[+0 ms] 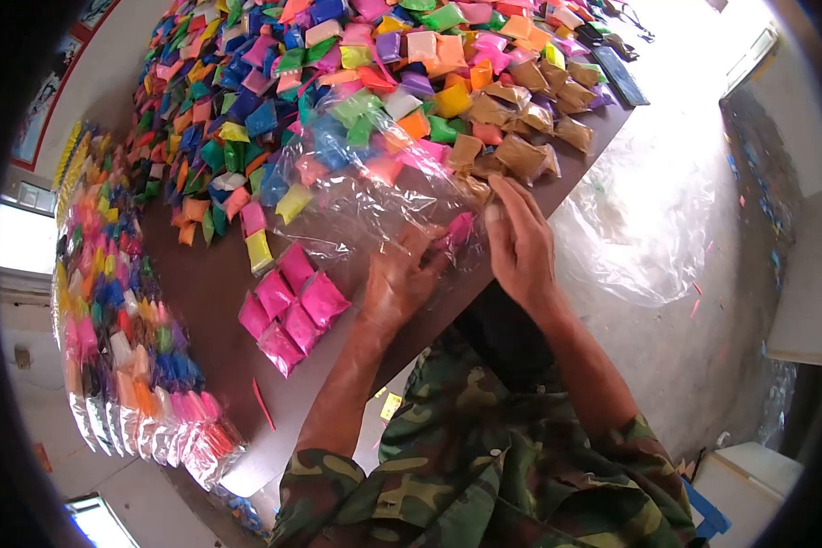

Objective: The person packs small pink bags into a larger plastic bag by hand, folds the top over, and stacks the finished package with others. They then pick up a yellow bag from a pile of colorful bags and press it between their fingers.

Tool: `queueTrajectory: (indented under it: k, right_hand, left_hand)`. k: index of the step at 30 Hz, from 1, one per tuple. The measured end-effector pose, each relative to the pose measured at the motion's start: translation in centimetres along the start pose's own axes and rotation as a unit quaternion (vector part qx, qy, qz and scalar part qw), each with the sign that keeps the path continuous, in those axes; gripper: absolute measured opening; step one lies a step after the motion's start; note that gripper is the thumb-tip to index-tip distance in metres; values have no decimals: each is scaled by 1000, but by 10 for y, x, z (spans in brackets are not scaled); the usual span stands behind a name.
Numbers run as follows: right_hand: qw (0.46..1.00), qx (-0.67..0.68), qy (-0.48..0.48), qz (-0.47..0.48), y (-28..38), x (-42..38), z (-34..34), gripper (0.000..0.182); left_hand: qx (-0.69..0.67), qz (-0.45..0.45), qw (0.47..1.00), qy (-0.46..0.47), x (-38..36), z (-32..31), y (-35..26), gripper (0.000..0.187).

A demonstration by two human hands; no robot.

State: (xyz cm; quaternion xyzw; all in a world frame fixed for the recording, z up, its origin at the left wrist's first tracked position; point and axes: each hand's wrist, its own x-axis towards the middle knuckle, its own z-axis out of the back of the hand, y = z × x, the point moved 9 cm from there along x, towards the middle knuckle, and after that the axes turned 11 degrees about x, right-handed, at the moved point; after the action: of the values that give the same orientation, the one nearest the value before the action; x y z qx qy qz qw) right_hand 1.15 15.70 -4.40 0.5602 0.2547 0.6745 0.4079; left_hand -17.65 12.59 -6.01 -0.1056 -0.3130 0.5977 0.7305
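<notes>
A large clear plastic bag (356, 205) lies loosely over the table's near edge, with coloured packets showing through it. My left hand (400, 279) is at the bag, seemingly under its film, fingers curled at a small bright pink packet (459, 230). To the right of that packet, my right hand (522, 239) stands on edge with its fingers stretched out, close to the bag's side and just below some brown packets (523, 157). Several magenta packets (294, 306) sit side by side in a neat block left of my left hand.
A big heap of coloured packets (338, 59) covers the far part of the brown table (205, 310). Rows of filled clear bags (146, 365) stand at the left. A red strip (263, 404) lies near the table edge; a dark phone-like object (619, 77) is at the far right corner.
</notes>
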Motion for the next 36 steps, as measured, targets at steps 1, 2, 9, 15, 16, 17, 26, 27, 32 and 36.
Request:
queueTrajectory:
  k: [1, 2, 9, 15, 16, 17, 26, 27, 32, 36]
  right_hand:
    - [997, 49, 9, -53, -15, 3, -2, 36]
    - [989, 98, 20, -106, -28, 4, -4, 33]
    - [973, 152, 36, -171, -44, 9, -14, 24]
    - [963, 193, -15, -189, -49, 7, -17, 17]
    - [961, 200, -18, -192, -50, 6, -20, 16]
    - [958, 208, -21, -195, -51, 5, -21, 15]
    - [947, 199, 21, -249, -60, 13, -19, 15]
    - [952, 184, 18, -244, -60, 13, -18, 15]
    - [943, 210, 18, -257, -67, 8, -21, 15]
    - [918, 268, 29, -290, -72, 10, -22, 15]
  left_hand:
    - [7, -23, 1000, -13, 1, -1, -3, 41]
    - [17, -52, 998, -12, 1, -2, -7, 41]
    - [42, -148, 988, -20, -3, -6, -27, 37]
    - [-44, -60, 997, -9, 3, -8, -19, 30]
    - [-32, -67, 997, 2, 4, -9, -21, 29]
    - [-28, -61, 998, 3, 3, -10, -20, 29]
    - [-61, -100, 992, 37, 1, -15, -27, 29]
    - [-77, -92, 992, 44, 0, -15, -25, 29]
    - [-39, -96, 992, 66, -3, -16, -31, 30]
    - [-43, -73, 996, 42, -7, -20, -29, 31]
